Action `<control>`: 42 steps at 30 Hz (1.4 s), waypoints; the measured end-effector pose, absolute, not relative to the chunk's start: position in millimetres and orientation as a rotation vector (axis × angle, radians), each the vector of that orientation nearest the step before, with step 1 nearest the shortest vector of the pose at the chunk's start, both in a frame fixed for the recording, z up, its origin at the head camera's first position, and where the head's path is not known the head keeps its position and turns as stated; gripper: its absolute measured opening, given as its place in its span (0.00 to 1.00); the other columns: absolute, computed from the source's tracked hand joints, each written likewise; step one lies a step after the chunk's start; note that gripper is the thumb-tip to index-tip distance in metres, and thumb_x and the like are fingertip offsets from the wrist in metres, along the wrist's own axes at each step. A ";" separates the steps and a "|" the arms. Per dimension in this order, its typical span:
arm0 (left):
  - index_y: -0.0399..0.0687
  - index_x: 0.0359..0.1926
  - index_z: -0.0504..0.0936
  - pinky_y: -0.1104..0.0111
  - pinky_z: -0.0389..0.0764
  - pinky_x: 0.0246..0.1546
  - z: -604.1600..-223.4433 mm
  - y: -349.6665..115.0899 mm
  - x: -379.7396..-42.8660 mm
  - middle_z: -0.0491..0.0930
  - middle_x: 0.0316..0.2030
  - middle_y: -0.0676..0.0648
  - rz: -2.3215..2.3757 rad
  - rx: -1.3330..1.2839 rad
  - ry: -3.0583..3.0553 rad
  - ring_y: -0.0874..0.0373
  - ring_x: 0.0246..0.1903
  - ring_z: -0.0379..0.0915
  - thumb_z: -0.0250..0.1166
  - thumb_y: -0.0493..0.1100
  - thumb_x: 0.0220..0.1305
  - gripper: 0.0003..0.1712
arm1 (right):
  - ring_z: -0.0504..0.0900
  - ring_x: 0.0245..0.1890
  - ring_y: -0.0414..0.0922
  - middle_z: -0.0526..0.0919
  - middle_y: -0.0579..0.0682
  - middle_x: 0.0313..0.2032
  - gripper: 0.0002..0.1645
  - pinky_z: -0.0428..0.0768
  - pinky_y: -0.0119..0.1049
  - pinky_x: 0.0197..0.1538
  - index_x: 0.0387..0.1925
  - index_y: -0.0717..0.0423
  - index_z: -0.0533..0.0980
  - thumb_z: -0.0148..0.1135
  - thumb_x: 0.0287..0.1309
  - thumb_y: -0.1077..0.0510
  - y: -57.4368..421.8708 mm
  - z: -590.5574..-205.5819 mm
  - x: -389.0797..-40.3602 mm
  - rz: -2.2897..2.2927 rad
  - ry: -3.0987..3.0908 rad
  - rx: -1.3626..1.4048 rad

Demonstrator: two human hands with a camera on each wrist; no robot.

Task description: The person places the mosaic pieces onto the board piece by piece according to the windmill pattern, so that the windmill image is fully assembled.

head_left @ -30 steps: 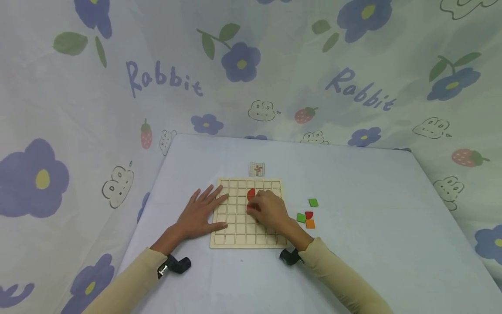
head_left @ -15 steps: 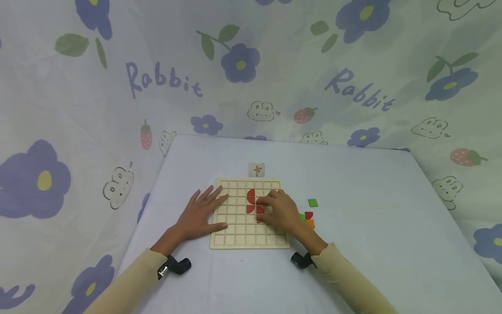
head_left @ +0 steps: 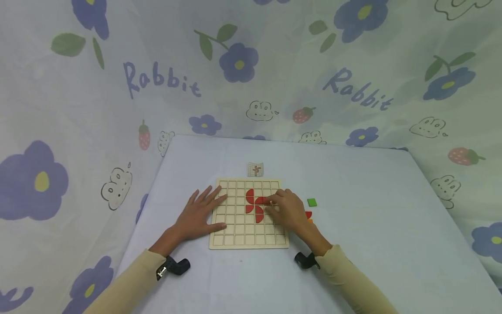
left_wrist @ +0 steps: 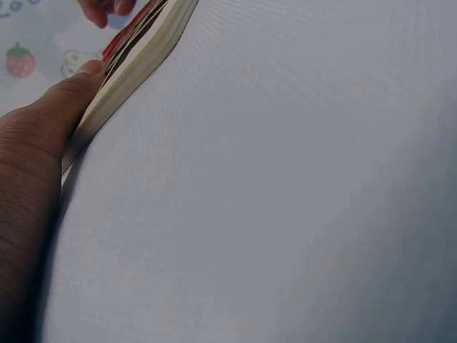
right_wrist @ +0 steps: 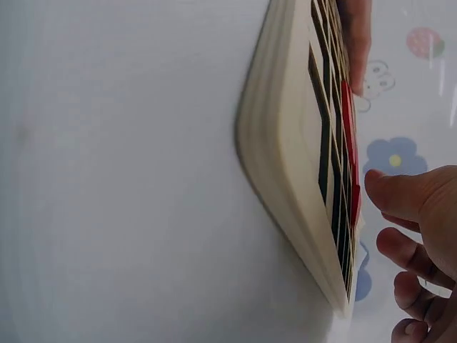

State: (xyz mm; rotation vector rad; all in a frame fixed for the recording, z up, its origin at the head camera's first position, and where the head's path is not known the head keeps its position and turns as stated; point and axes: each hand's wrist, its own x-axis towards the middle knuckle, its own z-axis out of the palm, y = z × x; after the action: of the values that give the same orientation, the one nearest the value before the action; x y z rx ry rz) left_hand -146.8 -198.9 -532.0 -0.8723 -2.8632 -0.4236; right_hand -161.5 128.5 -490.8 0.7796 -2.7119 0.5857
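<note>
On the white tabletop lies a square wooden grid board. Several red quarter-round tiles sit in cells near its middle in a pinwheel-like shape. My left hand rests flat with spread fingers over the board's left edge; its thumb touches the rim in the left wrist view. My right hand hovers over the board's right side, index fingertip at the upper right red tile. Thumb and fingers stand apart in the right wrist view, with nothing seen between them.
Behind the board lies a small card printed with a red pinwheel on a grid. To the right is a green square tile. A red tile and an orange tile are partly hidden by my right hand. A patterned cloth hangs behind.
My right hand has moved right from the board's middle, and its thumb and index finger have parted. More red tiles now show. The left hand stays in place.
</note>
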 end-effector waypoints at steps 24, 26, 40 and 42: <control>0.59 0.76 0.59 0.44 0.39 0.70 -528.4 -197.9 -149.9 0.48 0.76 0.48 -0.410 -0.874 -2.863 0.45 0.75 0.39 0.51 0.81 0.56 0.54 | 0.80 0.32 0.47 0.83 0.49 0.35 0.14 0.77 0.38 0.26 0.41 0.55 0.85 0.75 0.51 0.57 203.0 -480.0 -146.6 0.671 -2.954 0.210; 0.59 0.76 0.59 0.44 0.39 0.70 -528.5 -198.0 -149.6 0.48 0.76 0.48 -0.409 -0.876 -2.861 0.45 0.75 0.39 0.51 0.81 0.56 0.54 | 0.81 0.33 0.48 0.83 0.50 0.35 0.13 0.79 0.39 0.27 0.40 0.57 0.85 0.75 0.50 0.58 206.8 -478.0 -145.3 0.686 -2.970 0.167; 0.58 0.75 0.60 0.44 0.41 0.70 -531.5 -197.9 -145.4 0.51 0.76 0.47 -0.429 -0.862 -2.856 0.45 0.74 0.40 0.53 0.80 0.56 0.53 | 0.81 0.28 0.45 0.84 0.49 0.27 0.11 0.80 0.38 0.30 0.34 0.64 0.84 0.76 0.49 0.62 224.0 -479.3 -136.8 0.909 -3.004 0.166; 0.58 0.75 0.60 0.44 0.40 0.70 -532.2 -197.9 -144.6 0.50 0.76 0.48 -0.440 -0.861 -2.857 0.45 0.74 0.40 0.53 0.80 0.56 0.53 | 0.81 0.29 0.44 0.84 0.48 0.27 0.10 0.81 0.38 0.32 0.34 0.62 0.84 0.76 0.49 0.62 226.2 -480.1 -136.3 0.932 -3.007 0.184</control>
State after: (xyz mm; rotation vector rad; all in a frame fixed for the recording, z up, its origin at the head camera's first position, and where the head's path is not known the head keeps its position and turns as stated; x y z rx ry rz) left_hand -144.6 -197.9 -532.2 -0.8607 -2.8571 -0.4404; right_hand -136.3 226.2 -480.1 0.1837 -3.0066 0.9323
